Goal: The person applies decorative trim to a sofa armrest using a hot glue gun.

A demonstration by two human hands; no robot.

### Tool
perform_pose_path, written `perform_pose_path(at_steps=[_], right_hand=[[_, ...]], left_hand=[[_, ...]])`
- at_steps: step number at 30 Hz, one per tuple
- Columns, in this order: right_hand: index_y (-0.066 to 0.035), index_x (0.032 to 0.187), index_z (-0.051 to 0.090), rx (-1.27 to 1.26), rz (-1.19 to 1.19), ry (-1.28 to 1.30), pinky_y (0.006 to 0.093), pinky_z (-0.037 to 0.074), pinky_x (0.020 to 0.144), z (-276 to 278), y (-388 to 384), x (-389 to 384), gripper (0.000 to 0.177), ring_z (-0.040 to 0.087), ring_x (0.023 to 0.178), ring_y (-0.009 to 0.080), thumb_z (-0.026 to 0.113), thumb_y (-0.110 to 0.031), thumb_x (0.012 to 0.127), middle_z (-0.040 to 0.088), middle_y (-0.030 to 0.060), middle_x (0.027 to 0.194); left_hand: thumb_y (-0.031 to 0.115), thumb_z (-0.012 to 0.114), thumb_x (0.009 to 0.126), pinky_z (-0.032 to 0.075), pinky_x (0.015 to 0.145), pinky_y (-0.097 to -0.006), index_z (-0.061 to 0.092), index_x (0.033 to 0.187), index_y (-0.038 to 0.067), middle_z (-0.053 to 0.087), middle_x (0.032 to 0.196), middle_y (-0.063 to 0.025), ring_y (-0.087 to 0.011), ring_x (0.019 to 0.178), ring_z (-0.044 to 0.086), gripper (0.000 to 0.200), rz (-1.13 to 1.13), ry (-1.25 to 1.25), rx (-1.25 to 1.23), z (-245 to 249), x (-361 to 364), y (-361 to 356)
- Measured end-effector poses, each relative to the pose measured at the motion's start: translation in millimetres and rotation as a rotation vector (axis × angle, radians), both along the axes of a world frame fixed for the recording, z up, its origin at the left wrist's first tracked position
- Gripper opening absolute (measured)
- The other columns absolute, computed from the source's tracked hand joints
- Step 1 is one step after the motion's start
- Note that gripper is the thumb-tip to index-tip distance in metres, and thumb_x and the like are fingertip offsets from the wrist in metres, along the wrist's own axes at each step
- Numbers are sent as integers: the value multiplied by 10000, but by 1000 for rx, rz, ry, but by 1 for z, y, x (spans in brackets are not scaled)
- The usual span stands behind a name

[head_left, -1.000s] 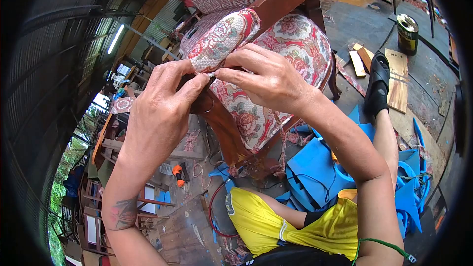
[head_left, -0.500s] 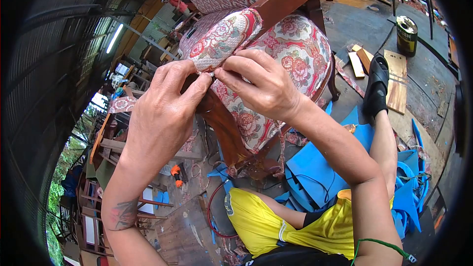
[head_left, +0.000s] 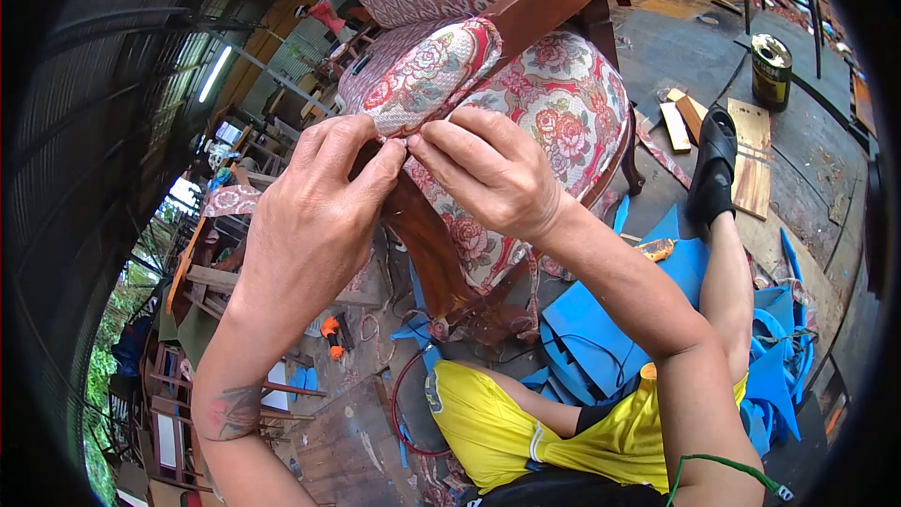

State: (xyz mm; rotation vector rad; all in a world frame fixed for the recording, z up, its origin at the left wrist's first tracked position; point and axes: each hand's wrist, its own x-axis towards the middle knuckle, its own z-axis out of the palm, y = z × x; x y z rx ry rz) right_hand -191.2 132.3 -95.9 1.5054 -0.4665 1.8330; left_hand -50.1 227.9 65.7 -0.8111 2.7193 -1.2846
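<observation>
A wooden chair with red and cream floral upholstery (head_left: pixel 563 127) stands in front of me. Its padded armrest cover (head_left: pixel 422 75) is under both hands, at the front end of the arm. My left hand (head_left: pixel 314 192) is closed, thumb and fingers pinching the lower edge of the floral fabric. Close beside it, my right hand (head_left: pixel 493 169) is also closed, its fingertips pinched at the same edge. The exact bit between the right fingertips is too small to make out. Below the hands, the brown wooden arm post (head_left: pixel 427 239) curves down to the seat.
Blue sheet scraps (head_left: pixel 601 329) lie by my leg, with a yellow-handled tool (head_left: pixel 657 249) on them. An open can (head_left: pixel 771 70) and wood offcuts (head_left: pixel 751 155) sit at right. An orange-and-black tool (head_left: pixel 333 333) lies on the floor. A person in red (head_left: pixel 327 17) is far back.
Both hands stay pinched at the fabric edge, the right fingers shifting slightly. The right forearm has moved a little left, showing more of the yellow-handled tool. The person far back has changed posture.
</observation>
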Motion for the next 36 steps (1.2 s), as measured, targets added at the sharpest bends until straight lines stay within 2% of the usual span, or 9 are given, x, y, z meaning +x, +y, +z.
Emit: perform_pose_path(at_steps=[15,17,18,20,21,24,25,31,36], right_hand=[[45,1039,732,-46,-89,43,367,585,837,1,-2,-2,341,667,958,258,695,-120,742,670,121,1013],[48,1040,732,-46,-94,53,366,584,837,2,-2,-2,344,666,961,257,693,-120,742,669,120,1008],[47,1040,732,-47,-99,55,365,584,837,2,-2,-2,344,667,961,257,691,-121,742,667,120,1006],[46,1039,732,-50,-106,57,364,584,838,2,-2,-2,344,667,961,256,690,-121,741,665,121,1003],[46,1039,732,-42,-101,61,363,584,837,2,-2,-3,343,668,962,255,688,-121,742,666,121,1003],[44,1040,731,-35,-95,64,359,584,835,3,-1,-2,344,671,960,254,687,-122,741,668,122,1005],[42,1041,730,-34,-92,64,357,584,834,3,0,-2,346,673,958,253,686,-123,740,669,122,1008],[45,1054,724,-25,-105,65,356,586,829,3,1,-3,367,681,947,253,683,-120,729,672,127,1004],[52,1082,713,-20,-106,66,356,589,830,0,1,-2,393,688,952,260,682,-119,730,681,137,1020]], left_hand=[[17,654,898,542,949,-427,607,1259,3,609,1201,-171,-344,1142,613,364,-43,12,44,3,0,3],[-10,624,939,556,908,-419,565,1297,13,668,1129,-188,-345,1062,677,364,-97,255,175,6,3,-1],[-10,624,939,556,908,-419,565,1297,13,668,1129,-188,-345,1062,677,364,-98,253,173,7,4,-3],[-23,564,1000,552,925,-361,548,1320,21,714,1092,-173,-287,1003,725,323,-59,617,426,8,6,-10],[-29,580,994,561,902,-338,557,1288,13,729,1030,-133,-205,956,727,299,-61,655,419,9,5,-14],[-35,615,970,560,894,-328,559,1279,10,721,988,-110,-167,949,713,317,-8,736,447,13,0,-19],[-23,679,924,556,896,-319,573,1260,15,708,948,-83,-131,945,691,354,0,739,446,14,-2,-22],[-10,740,854,547,863,-293,599,1222,24,707,942,-75,-119,914,691,395,99,707,430,20,-10,-27],[-21,728,855,549,835,-287,602,1210,28,714,924,-79,-127,894,705,379,23,682,406,13,-11,-26]])
